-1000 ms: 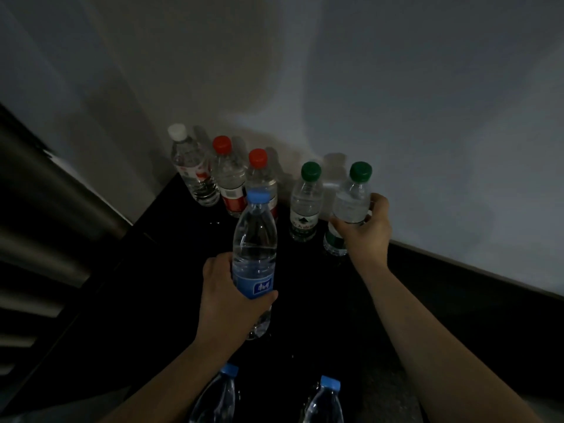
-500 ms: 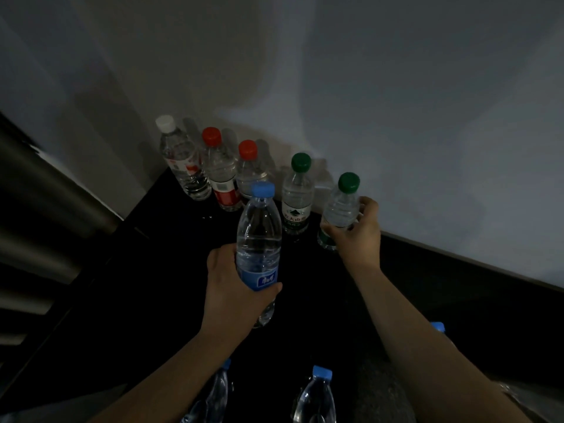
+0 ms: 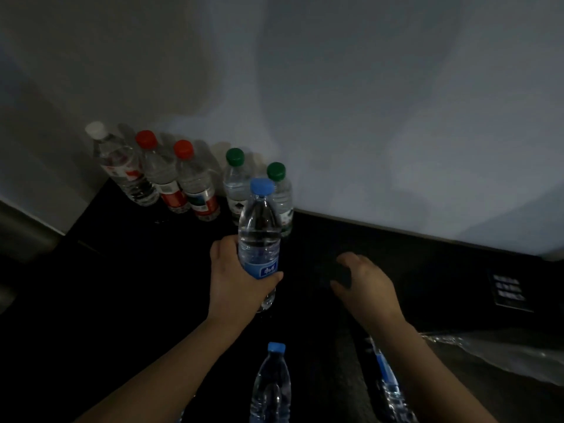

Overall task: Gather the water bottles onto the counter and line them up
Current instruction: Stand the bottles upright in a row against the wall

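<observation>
Left grip (image 3: 236,283) clamped on blue-capped bottle (image 3: 259,230), water-filled; right grip (image 3: 367,285) loose, seemingly empty.

The held bottle (image 3: 259,239) covers much of the two green-capped bottles (image 3: 235,186) behind it, and the left hand's (image 3: 238,282) fingers are hidden behind it. The lower edge cuts off a blue-capped bottle (image 3: 271,386). A third bottle (image 3: 386,374) lies half under the right arm (image 3: 427,361). The label's (image 3: 508,291) print is unreadable.
</observation>
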Demonstrator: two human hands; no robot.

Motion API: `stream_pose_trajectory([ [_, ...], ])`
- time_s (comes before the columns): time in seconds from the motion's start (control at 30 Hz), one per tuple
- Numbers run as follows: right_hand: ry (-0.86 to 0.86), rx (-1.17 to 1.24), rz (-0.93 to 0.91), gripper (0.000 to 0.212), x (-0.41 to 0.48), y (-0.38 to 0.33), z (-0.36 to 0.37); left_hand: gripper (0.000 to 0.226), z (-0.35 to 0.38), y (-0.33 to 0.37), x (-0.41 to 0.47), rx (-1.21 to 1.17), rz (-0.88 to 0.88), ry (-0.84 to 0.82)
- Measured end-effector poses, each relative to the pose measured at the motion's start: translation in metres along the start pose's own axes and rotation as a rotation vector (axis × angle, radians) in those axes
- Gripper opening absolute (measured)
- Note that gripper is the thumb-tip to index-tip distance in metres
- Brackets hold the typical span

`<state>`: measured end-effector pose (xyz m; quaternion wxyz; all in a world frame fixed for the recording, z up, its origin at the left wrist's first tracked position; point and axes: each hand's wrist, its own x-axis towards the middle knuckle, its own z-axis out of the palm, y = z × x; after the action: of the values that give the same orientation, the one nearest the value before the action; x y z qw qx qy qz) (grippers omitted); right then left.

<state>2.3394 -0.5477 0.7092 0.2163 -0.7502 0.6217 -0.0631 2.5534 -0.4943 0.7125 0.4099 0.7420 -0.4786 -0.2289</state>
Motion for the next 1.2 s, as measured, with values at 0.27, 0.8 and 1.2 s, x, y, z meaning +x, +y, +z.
stream_pose_trajectory([
  [0.27, 0.033, 0.02, 0.056, 0.045, -0.055, 0.042, -0.006, 0.077, 0.069, 0.022, 0.001, -0.065, 0.029, -0.07],
  [0.8, 0.006, 0.052, 0.134, 0.027, -0.066, 0.096, -0.018, 0.078, 0.181, 0.043, 0.071, -0.004, 0.018, 0.032],
  [1.2, -0.018, 0.05, 0.173, 0.031, -0.062, 0.112, -0.006, 0.081, 0.196, 0.043, 0.082, 0.057, 0.013, 0.08],
])
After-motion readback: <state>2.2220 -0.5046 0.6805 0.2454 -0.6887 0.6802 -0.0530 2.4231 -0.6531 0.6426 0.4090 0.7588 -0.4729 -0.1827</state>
